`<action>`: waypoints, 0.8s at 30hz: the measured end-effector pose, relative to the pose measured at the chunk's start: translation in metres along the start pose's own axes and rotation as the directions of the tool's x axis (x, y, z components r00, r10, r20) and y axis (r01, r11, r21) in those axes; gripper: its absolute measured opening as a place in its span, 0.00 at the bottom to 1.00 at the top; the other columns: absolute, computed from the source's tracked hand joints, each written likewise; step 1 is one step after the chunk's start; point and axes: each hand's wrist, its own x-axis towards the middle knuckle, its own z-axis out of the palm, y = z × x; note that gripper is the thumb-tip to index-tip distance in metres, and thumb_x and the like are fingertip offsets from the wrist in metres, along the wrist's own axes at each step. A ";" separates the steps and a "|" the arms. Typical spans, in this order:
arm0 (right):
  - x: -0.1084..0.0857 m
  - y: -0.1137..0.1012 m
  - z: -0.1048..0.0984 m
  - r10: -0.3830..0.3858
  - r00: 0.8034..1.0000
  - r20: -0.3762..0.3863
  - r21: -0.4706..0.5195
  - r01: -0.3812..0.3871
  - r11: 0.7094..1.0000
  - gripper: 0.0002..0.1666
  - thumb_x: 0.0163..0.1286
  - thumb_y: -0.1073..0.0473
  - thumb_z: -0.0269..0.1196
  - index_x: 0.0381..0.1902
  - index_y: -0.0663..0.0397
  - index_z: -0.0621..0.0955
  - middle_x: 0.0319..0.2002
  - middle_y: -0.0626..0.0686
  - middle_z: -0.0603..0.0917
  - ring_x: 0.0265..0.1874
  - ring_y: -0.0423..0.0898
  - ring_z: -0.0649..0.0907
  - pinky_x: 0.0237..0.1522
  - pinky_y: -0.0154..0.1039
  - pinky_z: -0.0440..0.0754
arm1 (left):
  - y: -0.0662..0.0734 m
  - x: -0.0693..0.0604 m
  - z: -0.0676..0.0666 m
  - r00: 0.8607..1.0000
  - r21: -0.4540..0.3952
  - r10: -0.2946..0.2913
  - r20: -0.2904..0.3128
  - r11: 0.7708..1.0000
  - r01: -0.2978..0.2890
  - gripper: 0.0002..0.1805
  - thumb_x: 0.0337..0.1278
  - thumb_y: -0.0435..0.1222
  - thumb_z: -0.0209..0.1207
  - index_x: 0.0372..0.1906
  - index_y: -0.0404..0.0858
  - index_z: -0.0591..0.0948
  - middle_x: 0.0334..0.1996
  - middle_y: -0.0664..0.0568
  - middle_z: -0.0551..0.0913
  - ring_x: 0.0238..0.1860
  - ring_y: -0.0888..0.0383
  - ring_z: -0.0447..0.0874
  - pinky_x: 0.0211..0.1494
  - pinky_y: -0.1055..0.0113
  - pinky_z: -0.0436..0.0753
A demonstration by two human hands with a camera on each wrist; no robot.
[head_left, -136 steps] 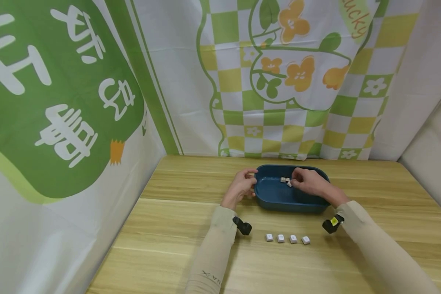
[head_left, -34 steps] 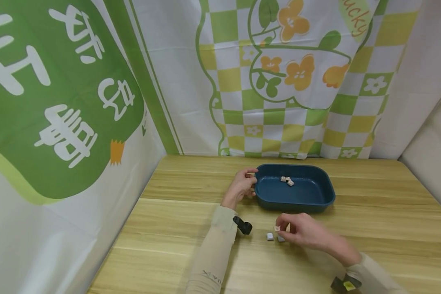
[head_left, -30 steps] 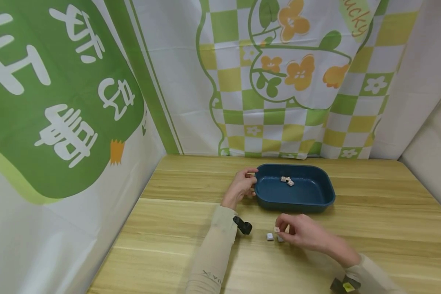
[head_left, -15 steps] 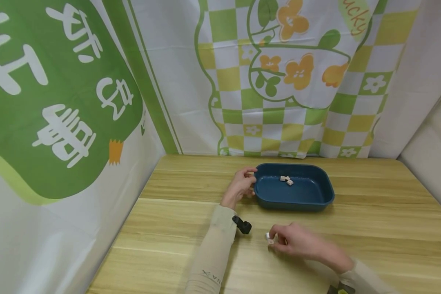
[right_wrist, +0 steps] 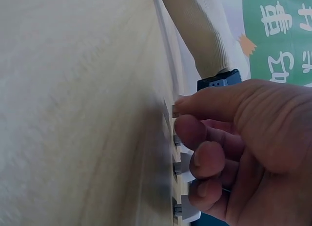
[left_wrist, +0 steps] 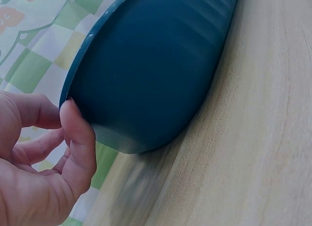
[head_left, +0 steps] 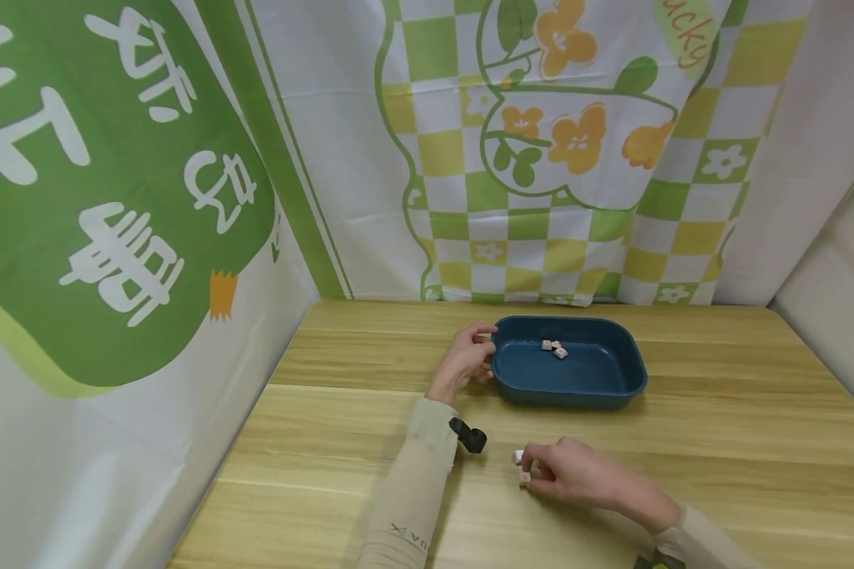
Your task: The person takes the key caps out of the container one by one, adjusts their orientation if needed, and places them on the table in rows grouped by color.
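My left hand (head_left: 462, 363) pinches the rim of a dark blue oblong basin (head_left: 569, 393) at its left end; the left wrist view shows thumb and finger on the rim (left_wrist: 78, 65). Small pinkish keycaps (head_left: 561, 353) lie inside the basin. In front of it, my right hand (head_left: 576, 474) pinches a pinkish keycap (head_left: 524, 478) between thumb and finger, low over the table; whether it touches the wood I cannot tell. Just behind it sits a white keycap (head_left: 519, 457), partly covered by the fingers. The right wrist view shows more white keycaps (right_wrist: 189, 209) in a row beside the curled fingers.
The wooden table (head_left: 341, 474) runs back to a patterned curtain (head_left: 455, 237). A green-and-white cloth (head_left: 135, 197) hangs at the left. Black wrist devices (head_left: 468, 435) sit on the sleeves.
My right hand has come out of the basin toward the front row of keycaps, bringing a pinkish keycap, then shifted slightly left and nearer. My left hand stays on the basin rim.
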 end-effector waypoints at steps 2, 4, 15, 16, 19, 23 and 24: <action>0.000 0.000 0.001 0.006 1.000 0.013 0.001 -0.006 1.000 0.04 0.65 0.54 0.66 0.36 0.42 0.80 0.17 0.33 0.69 0.16 0.27 0.67 0.20 0.25 0.67 | 0.000 0.001 0.000 1.000 0.002 0.002 -0.004 1.000 -0.002 0.24 0.64 0.28 0.51 0.64 0.43 0.75 0.41 0.49 0.72 0.26 0.57 0.74 0.23 0.66 0.78; 0.000 0.000 0.001 0.011 1.000 0.024 0.006 -0.012 1.000 0.04 0.65 0.54 0.66 0.36 0.42 0.80 0.17 0.33 0.69 0.16 0.27 0.67 0.20 0.26 0.67 | 0.000 0.001 0.000 1.000 0.002 0.004 -0.008 1.000 -0.004 0.24 0.63 0.27 0.51 0.64 0.42 0.75 0.41 0.49 0.72 0.26 0.57 0.75 0.23 0.66 0.78; 0.001 0.001 0.002 0.029 0.997 0.076 0.048 -0.033 0.998 0.06 0.65 0.53 0.66 0.38 0.39 0.79 0.18 0.35 0.70 0.17 0.28 0.67 0.20 0.26 0.66 | -0.001 0.002 -0.001 1.000 -0.004 0.006 0.000 1.000 -0.006 0.25 0.64 0.28 0.51 0.65 0.41 0.74 0.41 0.49 0.72 0.26 0.57 0.74 0.22 0.66 0.78; 0.001 0.001 0.002 0.031 0.996 0.078 0.047 -0.034 0.998 0.06 0.65 0.53 0.66 0.38 0.39 0.79 0.18 0.35 0.70 0.17 0.28 0.67 0.20 0.26 0.66 | -0.001 0.001 -0.001 1.000 -0.002 0.007 0.002 1.000 -0.007 0.25 0.64 0.28 0.51 0.65 0.41 0.74 0.41 0.49 0.72 0.26 0.57 0.74 0.22 0.66 0.78; 0.001 0.000 0.002 0.032 0.996 0.081 0.048 -0.036 0.998 0.06 0.65 0.53 0.66 0.38 0.38 0.79 0.18 0.35 0.70 0.16 0.29 0.67 0.20 0.26 0.66 | 0.000 0.001 0.000 1.000 -0.003 0.007 0.003 1.000 -0.007 0.25 0.64 0.28 0.50 0.65 0.41 0.74 0.40 0.49 0.72 0.26 0.57 0.73 0.22 0.67 0.77; 0.000 0.000 0.001 0.031 0.996 0.084 0.059 -0.036 0.998 0.06 0.65 0.53 0.66 0.38 0.39 0.79 0.19 0.35 0.71 0.17 0.28 0.68 0.20 0.26 0.66 | 0.000 0.001 0.000 1.000 0.000 0.006 0.002 1.000 -0.006 0.24 0.64 0.28 0.50 0.65 0.41 0.74 0.40 0.50 0.71 0.26 0.57 0.73 0.22 0.67 0.77; 0.000 0.000 0.001 0.027 0.997 0.078 0.058 -0.032 0.998 0.06 0.65 0.53 0.66 0.38 0.39 0.79 0.18 0.35 0.71 0.17 0.28 0.68 0.20 0.26 0.66 | 0.000 0.001 0.000 1.000 0.000 0.007 0.000 1.000 -0.007 0.24 0.64 0.28 0.50 0.65 0.41 0.74 0.40 0.49 0.72 0.26 0.57 0.73 0.22 0.67 0.77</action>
